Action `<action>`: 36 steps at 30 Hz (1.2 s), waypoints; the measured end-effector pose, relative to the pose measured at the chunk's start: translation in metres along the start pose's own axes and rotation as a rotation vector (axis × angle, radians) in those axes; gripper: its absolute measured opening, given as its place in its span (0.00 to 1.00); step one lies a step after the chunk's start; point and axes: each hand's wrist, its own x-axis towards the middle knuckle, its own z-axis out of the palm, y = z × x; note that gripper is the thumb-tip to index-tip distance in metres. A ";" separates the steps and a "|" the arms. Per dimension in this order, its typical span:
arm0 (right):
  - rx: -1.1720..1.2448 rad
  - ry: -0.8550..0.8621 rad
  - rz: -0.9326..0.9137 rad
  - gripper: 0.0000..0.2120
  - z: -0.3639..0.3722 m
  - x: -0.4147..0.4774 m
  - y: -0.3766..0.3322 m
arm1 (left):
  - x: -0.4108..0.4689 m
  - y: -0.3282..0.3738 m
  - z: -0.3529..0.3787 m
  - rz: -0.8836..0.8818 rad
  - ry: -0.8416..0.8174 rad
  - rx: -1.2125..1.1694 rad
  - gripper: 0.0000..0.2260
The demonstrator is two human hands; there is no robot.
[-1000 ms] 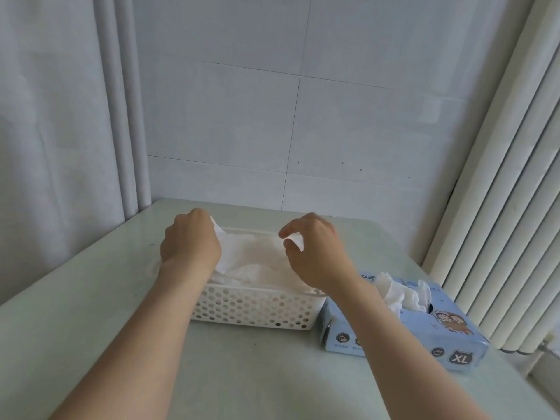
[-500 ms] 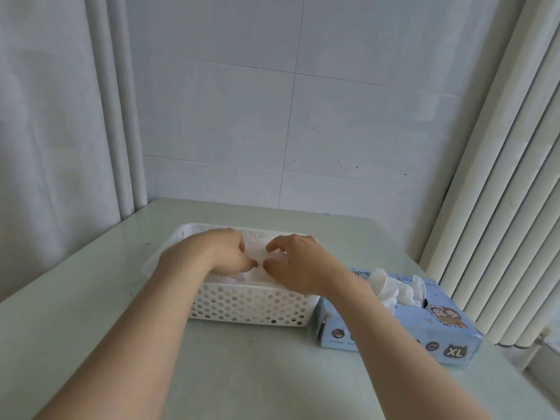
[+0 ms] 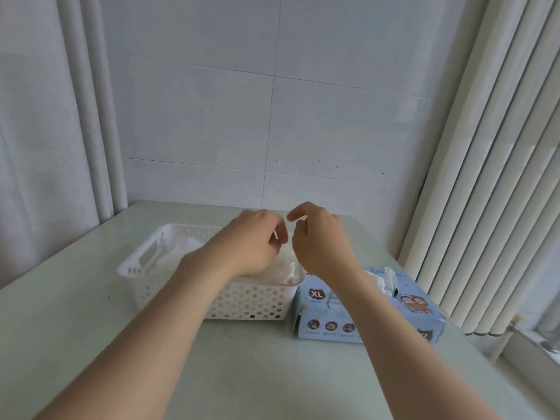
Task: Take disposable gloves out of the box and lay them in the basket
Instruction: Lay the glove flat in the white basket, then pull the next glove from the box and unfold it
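pale green table (image 3: 91, 322), tiled wall (image 3: 272, 116) behind (vertical blinds (image 3: 491, 177) at right).

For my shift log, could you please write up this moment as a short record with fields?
surface: pale green table
basket: white perforated plastic basket, left of the box, holding white gloves
box: light blue glove box marked XL, touching or nearly touching the basket's right end
box opening: a white glove sticks up from the top slot
left hand: above the basket's right part, fingers curled; grip unclear
right hand: beside the left hand, above the basket's right end, fingers loosely open
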 end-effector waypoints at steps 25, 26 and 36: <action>0.183 0.226 0.135 0.23 -0.052 -0.060 0.094 | -0.006 0.063 0.087 0.215 0.068 -0.247 0.03; 0.159 0.224 0.096 0.22 -0.051 -0.061 0.094 | -0.005 0.062 0.085 0.200 0.130 -0.266 0.03; -0.128 0.113 -0.107 0.14 -0.032 -0.063 0.092 | 0.001 0.056 0.066 0.091 0.355 -0.622 0.05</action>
